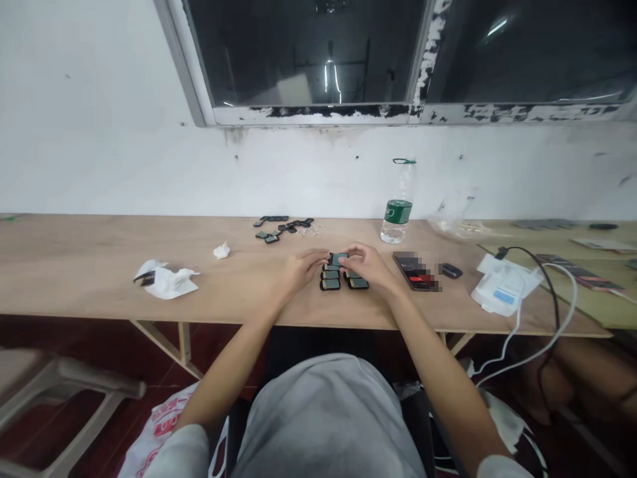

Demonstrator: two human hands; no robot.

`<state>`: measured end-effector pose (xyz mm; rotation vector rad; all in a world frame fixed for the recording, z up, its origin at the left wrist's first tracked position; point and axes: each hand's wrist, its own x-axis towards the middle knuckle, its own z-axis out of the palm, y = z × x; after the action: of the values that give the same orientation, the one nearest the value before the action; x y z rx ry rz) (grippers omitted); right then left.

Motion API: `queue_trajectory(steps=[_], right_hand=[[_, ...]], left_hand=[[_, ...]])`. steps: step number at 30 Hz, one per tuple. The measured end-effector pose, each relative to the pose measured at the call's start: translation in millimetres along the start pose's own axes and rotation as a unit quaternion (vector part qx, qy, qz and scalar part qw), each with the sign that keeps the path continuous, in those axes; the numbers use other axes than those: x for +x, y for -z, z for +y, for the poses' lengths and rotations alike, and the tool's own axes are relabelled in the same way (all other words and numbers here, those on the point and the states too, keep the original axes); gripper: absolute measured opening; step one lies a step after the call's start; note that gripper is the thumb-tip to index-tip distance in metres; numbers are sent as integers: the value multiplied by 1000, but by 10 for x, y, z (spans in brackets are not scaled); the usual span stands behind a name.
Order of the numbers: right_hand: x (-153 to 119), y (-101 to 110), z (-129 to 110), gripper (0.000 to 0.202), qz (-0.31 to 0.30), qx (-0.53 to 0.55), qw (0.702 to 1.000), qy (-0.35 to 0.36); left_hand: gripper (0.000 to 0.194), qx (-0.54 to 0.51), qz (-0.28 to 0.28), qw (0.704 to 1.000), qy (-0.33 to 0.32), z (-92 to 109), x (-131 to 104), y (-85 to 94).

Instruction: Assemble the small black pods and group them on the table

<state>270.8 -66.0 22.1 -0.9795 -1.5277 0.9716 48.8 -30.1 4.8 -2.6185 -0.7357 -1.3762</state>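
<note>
Several small flat rectangular pieces with black rims and grey-green faces lie in two columns before me on the wooden table; one in the left column is the nearest piece [330, 285], and another piece [357, 283] lies to its right. At the far end of these, my right hand [367, 263] has its thumb and fingers closed on a similar grey-green piece [339, 259]. My left hand [302, 270] rests at the left of that piece, fingers stretched out and close together, fingertips beside its edge. Whether they touch it I cannot tell.
Further back lie more black-rimmed pieces [271, 238] and small pale bits [309, 231]. A water bottle [397, 212], a phone [414, 271] and a small black case [450, 270] are to the right, then a white packet [500, 292] with cables. Crumpled tissue [172, 282] lies left.
</note>
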Motion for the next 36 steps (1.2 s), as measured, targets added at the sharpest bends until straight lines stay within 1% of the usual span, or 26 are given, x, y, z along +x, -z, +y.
queue_trajectory(steps=[3, 5, 7, 10, 12, 14, 17, 20, 24, 28, 34, 36], right_hand=[[22, 130, 90, 27, 47, -86, 995, 14], [43, 278, 185, 18, 68, -164, 984, 18], [70, 438, 299, 12, 71, -237, 969, 1], [112, 608, 460, 15, 78, -317, 945, -23], [127, 644, 529, 21, 77, -341, 936, -34], [127, 628, 557, 25, 59, -348, 935, -28], [106, 562, 535, 27, 26, -353, 935, -24], [88, 502, 492, 31, -11, -346, 938, -28], [91, 467, 490, 37, -62, -325, 944, 1], [102, 456, 533, 37, -58, -330, 942, -10], [93, 432, 522, 37, -65, -338, 939, -13], [93, 427, 500, 37, -65, -330, 942, -8]], left_hand=[[25, 19, -5, 999, 46, -82, -3, 42], [25, 45, -29, 995, 83, -161, -8, 92], [25, 79, -69, 987, 120, -240, -18, 144], [24, 116, -145, 968, 170, -327, -39, 186], [23, 127, -191, 953, 196, -355, -59, 178], [21, 122, -229, 942, 212, -366, -80, 149], [19, 86, -264, 936, 217, -374, -109, 102], [16, 62, -272, 935, 221, -391, -122, 77], [12, 37, -273, 928, 249, -406, -115, 86], [11, -6, -278, 919, 281, -400, -111, 119], [16, -15, -276, 916, 293, -437, -132, 126], [16, -23, -272, 914, 299, -458, -139, 116]])
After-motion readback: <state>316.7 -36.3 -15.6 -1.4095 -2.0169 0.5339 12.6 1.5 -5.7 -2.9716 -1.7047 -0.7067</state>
